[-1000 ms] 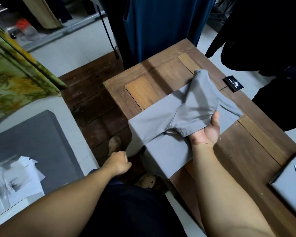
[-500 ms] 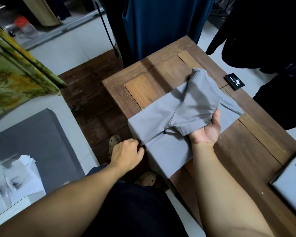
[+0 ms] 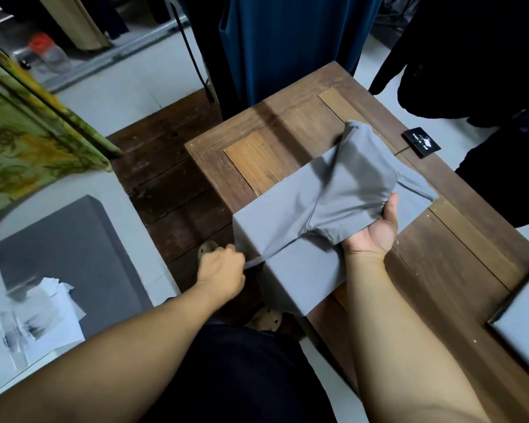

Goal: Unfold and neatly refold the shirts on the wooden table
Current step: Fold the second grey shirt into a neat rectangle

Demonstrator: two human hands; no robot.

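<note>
Grey cloth shirt point(image 3: 290, 270) is lying on the brown wooden table point(image 3: 471, 254); our left hand point(image 3: 223, 270) is pinching its edge, our right hand point(image 3: 376, 232) gripping a raised fold.

Black tag point(image 3: 422, 142), papers point(image 3: 40, 328), floral fabric point(image 3: 19, 141)

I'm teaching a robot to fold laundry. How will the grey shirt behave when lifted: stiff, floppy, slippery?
Probably floppy: the grey shirt drapes over the right hand and hangs over the wooden table edge. Likely light and thin: it gathers into soft folds there. Perhaps slightly slick, given its smooth surface where the left hand pinches it.
</note>
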